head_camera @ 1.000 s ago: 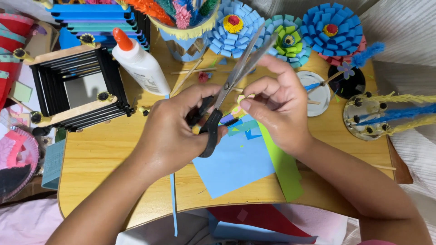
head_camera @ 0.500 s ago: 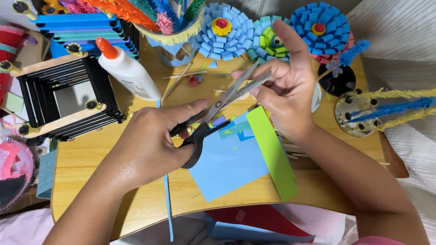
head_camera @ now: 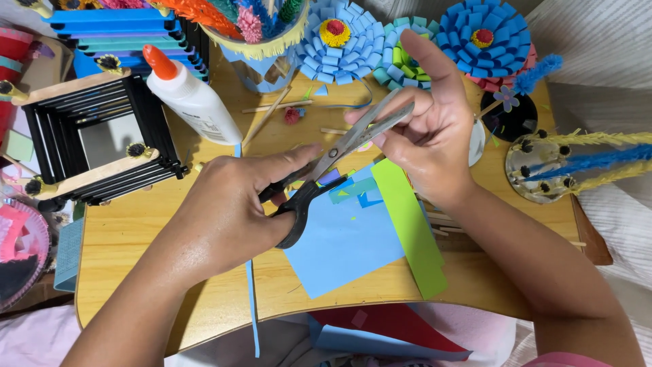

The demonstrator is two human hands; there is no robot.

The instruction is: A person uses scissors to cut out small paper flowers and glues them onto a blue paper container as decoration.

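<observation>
The left hand (head_camera: 227, 217) clenches the black handles of the scissors (head_camera: 333, 163) over the middle of the bench (head_camera: 129, 245). The right hand (head_camera: 428, 146) pinches the blades' tips, above the blue paper (head_camera: 343, 248) and green strip (head_camera: 407, 224).

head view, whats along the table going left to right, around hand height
black stick frame → glue bottle → left hand → scissors → green paper strip → right hand → round base with fuzzy stems
</observation>
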